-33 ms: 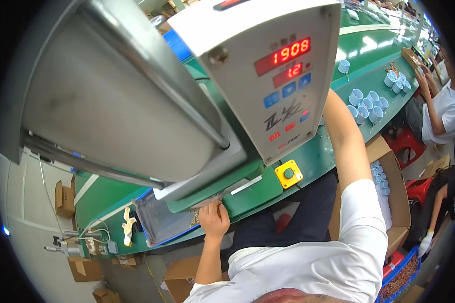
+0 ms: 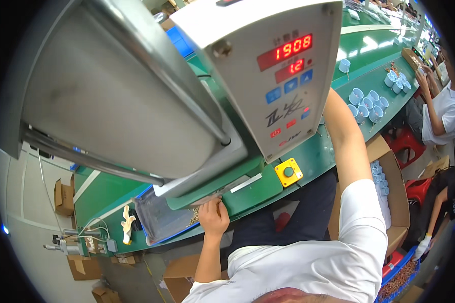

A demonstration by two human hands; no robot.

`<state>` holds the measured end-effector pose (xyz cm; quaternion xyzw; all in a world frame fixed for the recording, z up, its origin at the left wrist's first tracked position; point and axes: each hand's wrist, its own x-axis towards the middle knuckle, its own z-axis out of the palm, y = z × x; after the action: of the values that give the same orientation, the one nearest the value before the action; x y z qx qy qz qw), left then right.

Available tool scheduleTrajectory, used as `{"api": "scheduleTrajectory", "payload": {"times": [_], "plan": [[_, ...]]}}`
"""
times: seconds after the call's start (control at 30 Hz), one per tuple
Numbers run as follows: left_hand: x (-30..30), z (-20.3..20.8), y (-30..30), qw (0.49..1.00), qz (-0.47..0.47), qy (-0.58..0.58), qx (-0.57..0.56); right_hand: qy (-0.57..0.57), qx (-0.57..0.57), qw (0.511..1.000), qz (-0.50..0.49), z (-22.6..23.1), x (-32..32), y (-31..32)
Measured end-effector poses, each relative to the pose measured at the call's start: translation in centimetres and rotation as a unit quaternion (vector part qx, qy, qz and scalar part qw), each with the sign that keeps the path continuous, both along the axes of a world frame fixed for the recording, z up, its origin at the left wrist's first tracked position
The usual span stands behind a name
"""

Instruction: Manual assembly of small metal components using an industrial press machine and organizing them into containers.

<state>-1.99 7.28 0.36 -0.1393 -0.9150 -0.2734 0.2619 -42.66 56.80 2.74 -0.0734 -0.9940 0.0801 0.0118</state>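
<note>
- The person's left hand [image 2: 215,216] is curled shut at the near edge of the green worktable [image 2: 101,194], its fingers pinching small brownish parts [image 2: 193,218] just under the lip of the grey machine base [image 2: 207,174].
- Those small parts lie at the right end of a blue-rimmed tray [image 2: 159,222], which sits against the table's near edge just left of the hand.
- The right arm runs up past the white sleeve and disappears behind the machine's control box [image 2: 273,76]; the right hand itself is hidden, so I cannot tell whether it is open or closed.
- Room is tight: the big tilted metal hopper [image 2: 101,91] hangs over the left hand, and the green block [image 2: 250,192] with the yellow push-button box [image 2: 288,172] crowds its right side.
- Freer space lies to the far right, where the green bench carries scattered pale blue cups [image 2: 369,103] well apart from the hand.
- A cardboard carton [image 2: 397,202] of more cups stands at the person's right side, beside the red stool [image 2: 407,144].
- Another worker's arm [image 2: 427,93] reaches onto the bench at the far right edge.
- A pale glove [image 2: 127,224] lies on the table left of the tray.
- Set against the earlier frame, nothing has shifted: both arms, tray and cups sit as they were.
</note>
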Motion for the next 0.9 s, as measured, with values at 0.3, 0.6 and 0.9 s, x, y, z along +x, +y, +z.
{"api": "scheduleTrajectory", "payload": {"times": [0.3,0.6,0.9], "plan": [[4.7,-3.3,-4.7,0.995,0.013,0.044,0.088,0.447,-0.149,0.854,0.220,5.5,27.7,-11.9],[2.7,-2.4,-5.6,0.997,-0.045,0.052,0.029,0.385,-0.154,0.852,0.319,0.2,36.4,-17.4],[1.7,-1.7,-5.1,0.997,-0.046,0.061,0.025,0.372,-0.232,0.847,0.300,-3.5,35.3,-16.9]]}}
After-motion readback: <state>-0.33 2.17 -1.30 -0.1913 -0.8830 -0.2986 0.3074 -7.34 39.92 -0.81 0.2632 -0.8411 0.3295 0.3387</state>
